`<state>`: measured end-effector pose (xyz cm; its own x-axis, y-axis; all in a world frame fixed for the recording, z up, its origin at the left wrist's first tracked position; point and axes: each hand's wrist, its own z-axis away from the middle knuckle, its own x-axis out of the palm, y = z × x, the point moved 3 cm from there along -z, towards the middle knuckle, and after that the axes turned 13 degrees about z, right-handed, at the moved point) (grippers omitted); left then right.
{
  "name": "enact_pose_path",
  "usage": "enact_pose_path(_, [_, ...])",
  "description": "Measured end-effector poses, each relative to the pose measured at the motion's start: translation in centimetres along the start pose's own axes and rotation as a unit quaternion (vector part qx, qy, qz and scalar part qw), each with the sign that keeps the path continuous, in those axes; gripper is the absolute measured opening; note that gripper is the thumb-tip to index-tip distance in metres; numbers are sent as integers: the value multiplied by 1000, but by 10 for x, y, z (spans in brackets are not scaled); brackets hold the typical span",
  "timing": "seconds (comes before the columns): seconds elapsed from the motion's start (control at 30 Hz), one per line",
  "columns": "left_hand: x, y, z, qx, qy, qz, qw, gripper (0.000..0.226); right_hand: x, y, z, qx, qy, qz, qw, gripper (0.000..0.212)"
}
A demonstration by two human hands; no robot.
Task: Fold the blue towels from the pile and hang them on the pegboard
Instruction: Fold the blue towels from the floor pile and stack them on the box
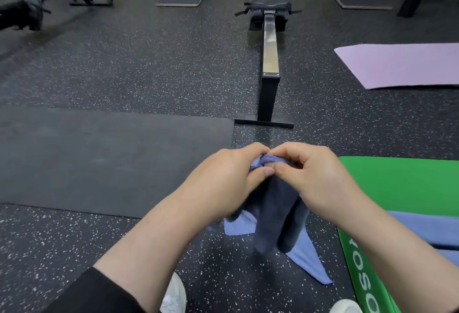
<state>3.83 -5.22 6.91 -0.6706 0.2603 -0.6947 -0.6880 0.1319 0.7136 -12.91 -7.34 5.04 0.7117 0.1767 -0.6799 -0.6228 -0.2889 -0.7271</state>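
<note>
Pinching the top edge of a blue towel (273,213) between them, the left hand (223,176) and right hand (320,178) meet fingertip to fingertip, each grip closed on the cloth, which hangs down over the speckled floor (149,76). Beyond the hands stands a rowing machine (269,59); left lies a black mat (99,158), right a green mat (402,183) bearing more blue towels (432,228), and farther off a lilac mat (402,64).

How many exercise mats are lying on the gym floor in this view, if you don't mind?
3: a black mat at left, a purple mat at far right, and a green mat at near right with blue cloth on it. Others may lie outside the frame.
</note>
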Motion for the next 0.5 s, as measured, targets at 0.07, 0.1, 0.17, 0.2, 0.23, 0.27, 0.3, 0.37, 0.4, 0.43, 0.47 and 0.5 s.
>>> enact_pose_path(0.07, [-2, -4, -3, 1, 16, 18, 1000, 18, -1, 2, 0, 1, 0, 9, 1000, 16])
enact_pose_path(0.1, [-4, -5, -5, 2, 31, 12, 999, 18, -1, 5, 0, 2, -1, 12, 1000, 12])
enact_pose_path(0.17, [-12, -10, -7, -10, 89, -12, 996, 21, -2, 11, -2, 16, -5, 15, 1000, 8])
enact_pose_path(0.2, [-18, -14, -7, -29, 131, -21, 991, 22, -3, 15, -3, 25, -5, 22, 999, 11])
enact_pose_path(0.23, [-26, -19, -6, -51, 174, -31, 983, 22, -4, 17, -4, 31, -5, 32, 999, 13])
enact_pose_path(0.27, [-33, -23, -5, -75, 210, -36, 974, 22, -6, 19, -4, 35, -2, 39, 999, 13])
enact_pose_path(0.3, [-40, -27, -3, -92, 236, -38, 967, 19, -7, 20, -4, 36, 5, 42, 998, 13])
enact_pose_path(0.37, [-43, -27, 0, -86, 235, -24, 968, 16, -8, 19, -4, 29, 17, 40, 999, 11])
enact_pose_path(0.4, [-39, -21, 1, -62, 207, -16, 976, 25, -7, 16, -3, 24, 18, 35, 999, 8])
enact_pose_path(0.43, [-31, -13, 3, -34, 163, -9, 986, 36, -5, 14, -2, 18, 14, 29, 999, 8])
enact_pose_path(0.47, [-22, -4, 4, -15, 114, -5, 993, 43, -2, 10, -1, 12, 6, 24, 1000, 9])
enact_pose_path(0.5, [-11, 1, 5, -6, 67, -5, 998, 44, 0, 8, 0, 4, 2, 23, 1000, 9])
